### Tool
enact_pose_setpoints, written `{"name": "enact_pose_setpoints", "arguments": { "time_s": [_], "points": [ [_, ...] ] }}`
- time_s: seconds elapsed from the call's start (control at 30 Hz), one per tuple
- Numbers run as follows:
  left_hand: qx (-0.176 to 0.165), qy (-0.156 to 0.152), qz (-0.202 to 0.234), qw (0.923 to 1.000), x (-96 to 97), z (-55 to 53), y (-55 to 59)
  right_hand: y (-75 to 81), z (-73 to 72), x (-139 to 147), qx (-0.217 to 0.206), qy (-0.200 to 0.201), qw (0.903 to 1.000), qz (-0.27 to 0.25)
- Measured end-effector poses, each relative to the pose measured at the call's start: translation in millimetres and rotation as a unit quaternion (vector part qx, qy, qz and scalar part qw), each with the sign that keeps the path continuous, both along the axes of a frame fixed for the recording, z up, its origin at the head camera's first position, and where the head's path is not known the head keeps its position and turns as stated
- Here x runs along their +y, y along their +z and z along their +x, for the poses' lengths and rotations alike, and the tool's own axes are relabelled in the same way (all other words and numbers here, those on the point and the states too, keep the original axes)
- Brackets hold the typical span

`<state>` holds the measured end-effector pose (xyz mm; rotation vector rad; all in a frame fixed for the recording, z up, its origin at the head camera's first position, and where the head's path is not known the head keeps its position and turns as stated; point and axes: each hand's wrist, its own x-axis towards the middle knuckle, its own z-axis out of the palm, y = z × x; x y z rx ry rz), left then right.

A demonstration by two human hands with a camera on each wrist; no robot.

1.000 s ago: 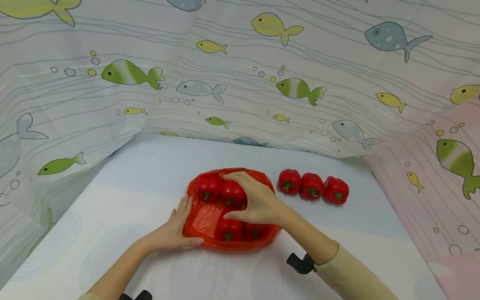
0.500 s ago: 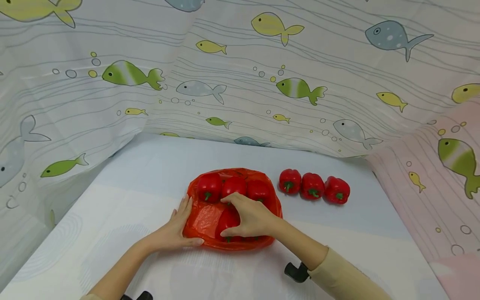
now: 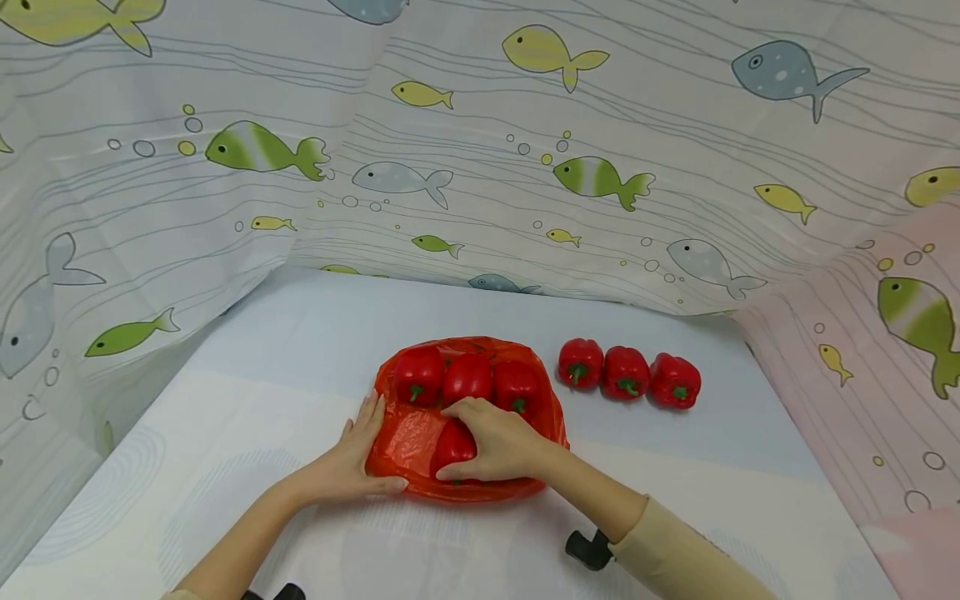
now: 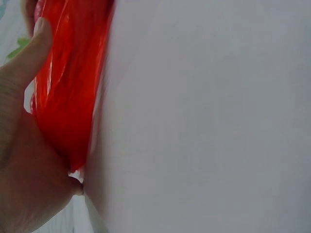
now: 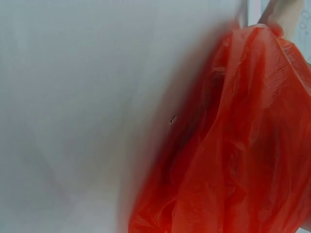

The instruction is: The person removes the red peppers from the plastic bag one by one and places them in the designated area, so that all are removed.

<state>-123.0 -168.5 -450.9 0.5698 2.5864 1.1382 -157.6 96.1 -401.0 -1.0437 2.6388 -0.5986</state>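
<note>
A shallow round container covered in a red plastic bag (image 3: 412, 435) sits mid-table in the head view. Three red bell peppers line its back, the middle one (image 3: 467, 378) among them. My right hand (image 3: 501, 442) is curled over a front bell pepper (image 3: 453, 447), thumb at its near side and fingertips at its far side. The front right part of the container is hidden under this hand. My left hand (image 3: 352, 458) lies along the left rim, fingers straight and thumb apart at the front. In the left wrist view, the thumb (image 4: 36, 46) rests against the red plastic.
Three more red bell peppers, the middle one (image 3: 625, 372) included, stand in a row right of the container on the pale tablecloth (image 3: 315, 333). A fish-print curtain (image 3: 465, 125) hangs behind and at both sides.
My right hand has left a pepper at the back right and come forward to the front pepper, its fingers closing round it. The left hand stays at the rim.
</note>
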Motion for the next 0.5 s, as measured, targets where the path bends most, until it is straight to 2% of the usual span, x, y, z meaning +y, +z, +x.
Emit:
{"name": "enact_pose_setpoints", "arguments": {
  "time_s": [0.5],
  "points": [
    [0.006, -0.005, -0.002, 1.0, 0.3, 1.8, 4.2, 0.0, 4.6, -4.3, -0.001, 0.013, 0.9999, 0.007]
  ]
}}
